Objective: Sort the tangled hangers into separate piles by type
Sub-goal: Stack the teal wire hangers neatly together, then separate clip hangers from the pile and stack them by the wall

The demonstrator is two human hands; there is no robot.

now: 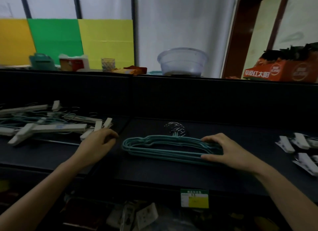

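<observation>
The stack of teal hangers (pixel 161 149) is lying flat in the middle of the dark desk (pixel 172 172), its long side running left to right and its metal hooks (pixel 176 128) pointing away from you. Your right hand (pixel 228 149) is gripping the right end of that stack: the fingers (pixel 209 140) are reaching over the far edge while the thumb is pressing against the near edge, so the stack is being clamped between them.

Your left hand (pixel 96 144) is hovering just left of the stack, apart from it, with its fingers curled inward; you cannot tell whether they are holding anything. It is sitting right beside the nearest white clips of the tangled pile (pixel 46 125), where white clip hangers and thin teal ones are lying crossed over each other on the desk's left side.

On the far right of the desk, a few white clip hangers (pixel 299 148) are lying together, well apart from the teal stack. A green and yellow label (pixel 194 198) is hanging on the desk's front edge.

Beyond the raised dark back wall, a clear bowl (pixel 182 62), a patterned glass (pixel 107 64) and an orange box (pixel 282 70) are standing on a higher ledge.
</observation>
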